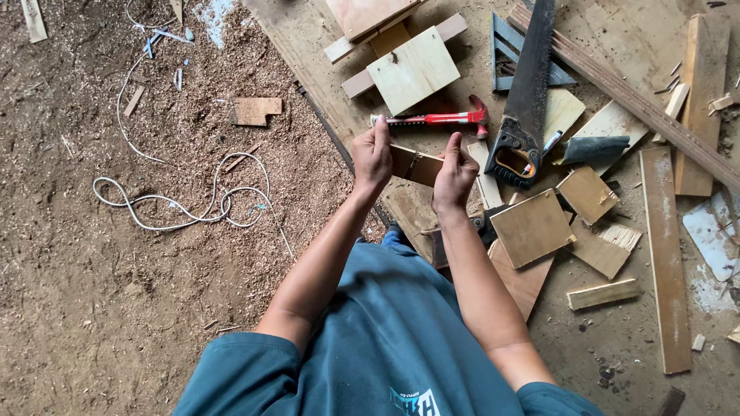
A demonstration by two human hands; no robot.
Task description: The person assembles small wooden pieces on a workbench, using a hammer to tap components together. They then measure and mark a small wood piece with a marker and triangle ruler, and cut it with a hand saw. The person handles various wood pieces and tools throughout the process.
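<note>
My left hand (372, 156) and my right hand (454, 174) hold a small brown wood piece (416, 166) between them, one hand at each end, above a plywood sheet on the ground. A thin dark mark or nail shows on the piece near its middle. A red-handled claw hammer (439, 119) lies just beyond my hands. A hand saw (524, 92) with a black handle lies to the right of the hammer, its blade pointing away from me.
Several square plywood offcuts (532, 227) lie to the right, with long wood strips (664, 254) farther right. A pale wood panel (412, 69) rests on battens ahead. A white cable (181, 204) coils on the sawdust floor at left.
</note>
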